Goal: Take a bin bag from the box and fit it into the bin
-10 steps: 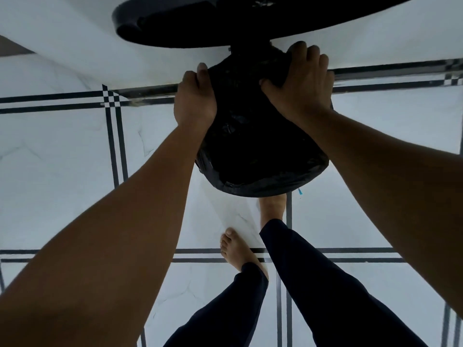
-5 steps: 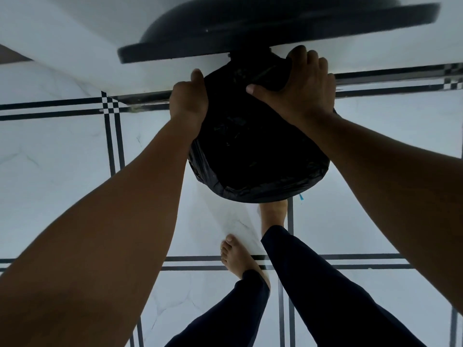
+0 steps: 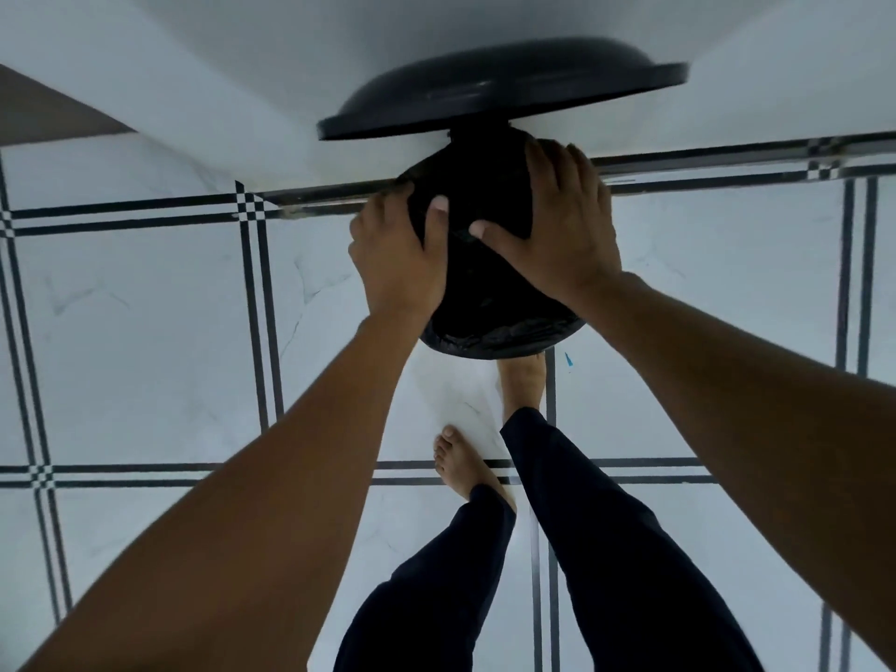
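Observation:
A round black bin (image 3: pixel 504 345) stands on the tiled floor against the wall, its lid (image 3: pixel 499 97) raised above it. A black bin bag (image 3: pixel 485 288) lines the inside and is folded over the rim. My left hand (image 3: pixel 395 254) clasps the left rim, thumb inside on the bag and fingers outside. My right hand (image 3: pixel 565 225) lies over the far right rim, fingers spread across the bag's edge and thumb pointing inward. No box is in view.
White floor tiles with dark double lines surround the bin. A white wall (image 3: pixel 242 89) rises just behind it. My bare feet (image 3: pixel 460 463) and dark trouser legs stand close in front of the bin.
My left hand has slid from the far left of the rim to the nearer left side, its thumb now inside. The right hand stays at the far right rim.

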Demonstrator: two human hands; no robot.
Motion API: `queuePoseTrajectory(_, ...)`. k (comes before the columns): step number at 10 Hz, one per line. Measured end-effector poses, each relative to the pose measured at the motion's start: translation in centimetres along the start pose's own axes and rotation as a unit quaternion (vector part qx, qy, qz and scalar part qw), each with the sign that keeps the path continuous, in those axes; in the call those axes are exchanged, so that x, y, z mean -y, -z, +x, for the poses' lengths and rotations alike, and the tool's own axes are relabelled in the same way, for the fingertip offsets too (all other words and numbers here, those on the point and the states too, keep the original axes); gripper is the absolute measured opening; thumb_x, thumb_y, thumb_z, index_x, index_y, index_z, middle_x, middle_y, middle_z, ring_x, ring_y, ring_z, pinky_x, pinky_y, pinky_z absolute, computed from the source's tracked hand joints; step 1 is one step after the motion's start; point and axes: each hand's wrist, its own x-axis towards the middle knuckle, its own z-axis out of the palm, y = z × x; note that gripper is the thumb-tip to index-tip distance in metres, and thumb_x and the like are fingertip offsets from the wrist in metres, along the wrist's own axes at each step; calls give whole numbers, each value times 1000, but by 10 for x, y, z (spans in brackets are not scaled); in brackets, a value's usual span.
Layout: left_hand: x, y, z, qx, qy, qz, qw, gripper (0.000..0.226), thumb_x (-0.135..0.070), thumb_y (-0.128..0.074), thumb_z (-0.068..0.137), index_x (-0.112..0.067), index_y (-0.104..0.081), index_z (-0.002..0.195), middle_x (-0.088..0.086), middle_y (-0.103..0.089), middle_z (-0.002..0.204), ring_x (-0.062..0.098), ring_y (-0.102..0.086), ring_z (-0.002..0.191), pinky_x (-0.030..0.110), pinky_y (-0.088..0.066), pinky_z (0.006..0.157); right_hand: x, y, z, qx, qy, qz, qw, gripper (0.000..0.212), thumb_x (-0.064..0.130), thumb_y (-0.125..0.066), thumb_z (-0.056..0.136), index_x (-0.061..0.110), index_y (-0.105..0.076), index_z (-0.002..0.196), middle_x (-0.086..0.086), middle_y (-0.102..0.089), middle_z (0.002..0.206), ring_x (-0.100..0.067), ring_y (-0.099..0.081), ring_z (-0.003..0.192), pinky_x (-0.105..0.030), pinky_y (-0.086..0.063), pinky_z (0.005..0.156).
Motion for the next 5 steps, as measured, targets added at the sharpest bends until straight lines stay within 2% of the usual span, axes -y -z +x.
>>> queuePoseTrajectory(1, -19, 31, -33, 18, -54, 1, 998, 47, -48, -47, 101, -16, -62, 132, 10, -62, 133, 33, -53, 123, 45, -42, 99, 18, 32, -23, -1, 33, 9, 999, 98, 79, -44, 84, 10, -35, 154, -16, -41, 156, -36, -35, 146, -52, -35, 117)
queuePoseTrajectory(3, -53, 99, -61, 1, -92, -20, 996, 41, -43, -47, 103, -15, -64, 127, 6, -66, 126, 28, -55, 120, 43, -46, 100, 46, 96, -54, -4, 50, 21, 999, 84, 72, -46, 90, 13, -39, 150, -11, -51, 147, -31, -44, 139, -48, -44, 111)
queuePoseTrajectory(4, -66, 127, -63, -34, -133, -49, 989, 34, -37, -49, 103, -14, -67, 121, 5, -68, 118, 26, -57, 111, 44, -49, 96, 56, 121, -63, -43, 70, 45, 996, 65, 60, -48, 96, 12, -52, 140, -9, -61, 134, -28, -55, 126, -45, -49, 104)
queuePoseTrajectory(5, -78, 144, -55, -91, -175, -31, 980, 32, -35, -50, 103, -14, -67, 120, 5, -69, 117, 27, -58, 107, 45, -48, 94, 65, 143, -64, -110, 72, 24, 991, 51, 51, -47, 100, 12, -60, 130, -9, -66, 124, -29, -59, 116, -43, -48, 99)
